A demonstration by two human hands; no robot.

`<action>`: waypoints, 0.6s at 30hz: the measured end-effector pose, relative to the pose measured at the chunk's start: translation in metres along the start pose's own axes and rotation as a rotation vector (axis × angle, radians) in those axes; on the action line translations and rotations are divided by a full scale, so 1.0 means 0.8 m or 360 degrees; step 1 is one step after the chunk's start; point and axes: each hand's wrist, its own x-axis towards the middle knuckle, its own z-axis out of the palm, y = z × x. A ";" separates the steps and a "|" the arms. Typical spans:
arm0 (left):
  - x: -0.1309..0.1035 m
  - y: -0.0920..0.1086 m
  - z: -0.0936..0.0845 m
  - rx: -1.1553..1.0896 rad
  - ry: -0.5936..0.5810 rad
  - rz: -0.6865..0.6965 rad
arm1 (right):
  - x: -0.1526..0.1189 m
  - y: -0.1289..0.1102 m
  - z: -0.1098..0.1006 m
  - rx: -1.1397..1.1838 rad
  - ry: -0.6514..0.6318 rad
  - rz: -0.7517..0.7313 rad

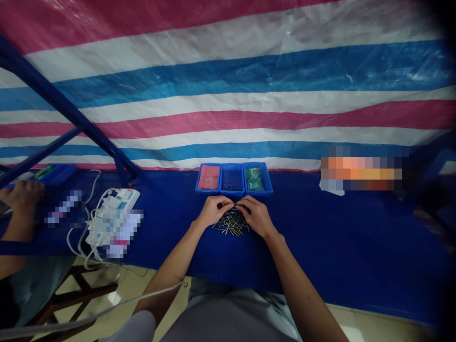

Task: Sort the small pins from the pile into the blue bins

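- The left hand (213, 210) and the right hand (255, 214) meet above a small heap of thin pins (231, 222) on the blue counter (320, 237); the fingertips of both are pressed together on something very small between them, too tiny to make out.
- The pins look dark with yellowish ends, but their exact kind cannot be told at this size.
- Just behind the heap stand three blue trays side by side: the left tray (208, 179) holds something red, the middle tray (232, 180) a few dark small parts, the right tray (257, 178) greenish pieces. Their contents are not clear.
- At the left a white power strip (114, 209) with cords lies on the counter; part of it is blurred out, and so no label can be read.
- Another person's hand (21, 197) rests at the far left edge, cut off by the frame, near another blue tray (59, 173).
- A blurred patch (361, 168) hides something at the right.
- Behind all hangs a striped tarp (228, 85) in pink, white and blue.
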 end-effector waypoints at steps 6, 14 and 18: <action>0.001 -0.001 0.000 -0.0002 -0.0003 -0.0017 | 0.000 -0.001 -0.002 0.0007 0.0006 -0.0007; 0.001 -0.003 0.000 -0.0003 -0.0023 -0.0039 | 0.001 0.000 -0.002 0.0012 -0.0010 0.0008; 0.001 -0.003 0.000 -0.0028 -0.0022 -0.0056 | 0.001 -0.001 -0.002 0.0004 -0.0002 0.0002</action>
